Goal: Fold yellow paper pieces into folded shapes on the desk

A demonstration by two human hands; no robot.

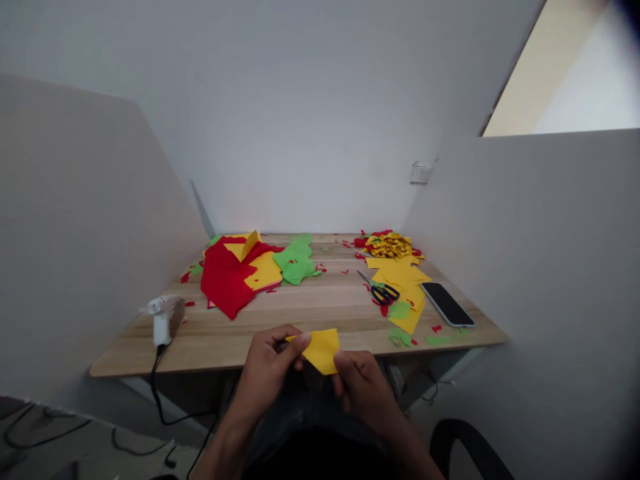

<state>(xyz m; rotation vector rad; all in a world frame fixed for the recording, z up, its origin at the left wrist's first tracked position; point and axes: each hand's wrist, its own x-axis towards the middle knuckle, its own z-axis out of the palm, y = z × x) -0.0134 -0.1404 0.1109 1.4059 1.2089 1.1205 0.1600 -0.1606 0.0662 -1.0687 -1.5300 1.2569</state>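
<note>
A small yellow sheet is held between both hands just in front of the table's front edge. My left hand pinches its left corner between thumb and fingers. At the lower right side of the sheet, my right hand grips it with thumb and fingers closed. Beyond the hands, on the right part of the table, dark-handled scissors lie beside yellow pieces.
The wooden table bears red sheets, green pieces and a yellow heap. A phone lies at the right; a white corded tool stands at the left. Partitions flank both sides.
</note>
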